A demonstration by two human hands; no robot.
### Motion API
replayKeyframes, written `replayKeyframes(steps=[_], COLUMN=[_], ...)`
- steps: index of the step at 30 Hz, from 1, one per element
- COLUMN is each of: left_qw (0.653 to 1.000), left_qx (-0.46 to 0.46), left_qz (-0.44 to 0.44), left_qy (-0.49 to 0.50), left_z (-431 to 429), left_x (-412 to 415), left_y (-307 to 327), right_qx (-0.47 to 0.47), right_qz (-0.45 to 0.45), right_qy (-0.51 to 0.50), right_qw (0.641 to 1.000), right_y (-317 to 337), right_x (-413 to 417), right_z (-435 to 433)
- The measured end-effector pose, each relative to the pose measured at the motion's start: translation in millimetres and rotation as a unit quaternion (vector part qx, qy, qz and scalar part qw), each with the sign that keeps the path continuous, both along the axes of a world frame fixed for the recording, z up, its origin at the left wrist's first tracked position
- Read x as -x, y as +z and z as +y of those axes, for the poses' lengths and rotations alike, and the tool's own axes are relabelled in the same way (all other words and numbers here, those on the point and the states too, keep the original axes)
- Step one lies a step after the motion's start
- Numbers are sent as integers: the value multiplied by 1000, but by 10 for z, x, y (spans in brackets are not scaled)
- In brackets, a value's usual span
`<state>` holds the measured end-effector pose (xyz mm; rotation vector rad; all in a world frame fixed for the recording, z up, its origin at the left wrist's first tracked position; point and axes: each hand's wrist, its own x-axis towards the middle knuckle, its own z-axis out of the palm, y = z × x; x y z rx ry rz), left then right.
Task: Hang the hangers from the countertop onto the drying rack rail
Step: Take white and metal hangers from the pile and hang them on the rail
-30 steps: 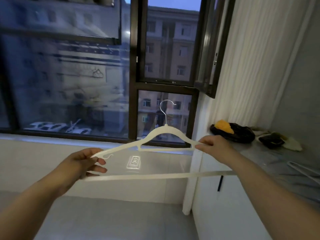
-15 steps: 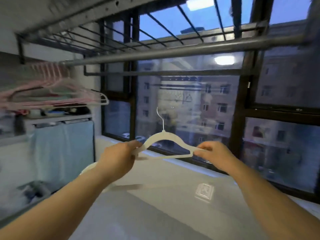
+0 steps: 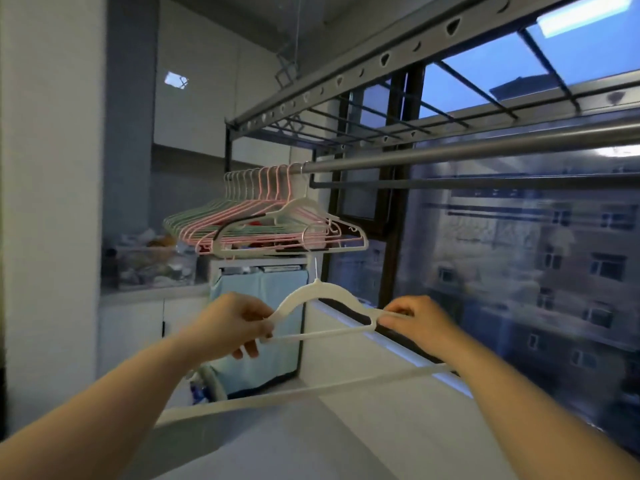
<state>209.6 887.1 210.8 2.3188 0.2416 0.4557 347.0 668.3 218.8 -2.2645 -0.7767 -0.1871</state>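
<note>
A white hanger (image 3: 313, 295) is held level in front of me, below the grey drying rack rail (image 3: 450, 154). My left hand (image 3: 235, 325) grips its left shoulder end and my right hand (image 3: 414, 320) pinches its right end. Its metal hook (image 3: 313, 233) points up and overlaps the hung hangers in view, well under the rail. Several pink, green and white hangers (image 3: 263, 220) hang bunched at the rail's left end. A long white bar (image 3: 304, 389) runs below my wrists; what holds it is hidden.
A perforated rack frame (image 3: 346, 81) with cross bars sits above the rail. A big window (image 3: 519, 265) fills the right. A cabinet with a light blue cloth (image 3: 263, 327) and a cluttered counter (image 3: 152, 265) stand at the left, beside a white wall (image 3: 48, 202).
My view has swung left and up from the countertop and window to the rack. Both hands have carried the white hanger along, up toward the bunched hangers.
</note>
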Motion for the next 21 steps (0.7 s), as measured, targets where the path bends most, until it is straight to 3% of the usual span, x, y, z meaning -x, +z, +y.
replayKeyframes(steps=[3, 6, 9, 11, 13, 17, 21], left_qw=[999, 995, 989, 986, 984, 983, 983], left_qx=[-10, -15, -20, -35, -42, -46, -69], left_qz=[-32, -75, -112, -123, -132, -140, -140], left_qy=[41, 69, 97, 108, 112, 113, 99], left_z=[218, 390, 487, 506, 514, 540, 579], left_x=[-150, -340, -571, -727, -876, -1166, -1453], left_y=[159, 355, 540, 656, 769, 996, 1167], right_qx=[5, 45, 134, 159, 155, 273, 321], right_qz=[-18, -175, -371, -516, -597, -603, -563], right_qy=[21, 11, -59, -97, -122, -195, -276], right_qw=[1000, 983, 917, 836, 778, 724, 710], right_y=[224, 531, 874, 1086, 1241, 1394, 1541], right_x=[-205, -391, -525, -634, -701, -684, -673], right_z=[324, 528, 616, 675, 735, 850, 926])
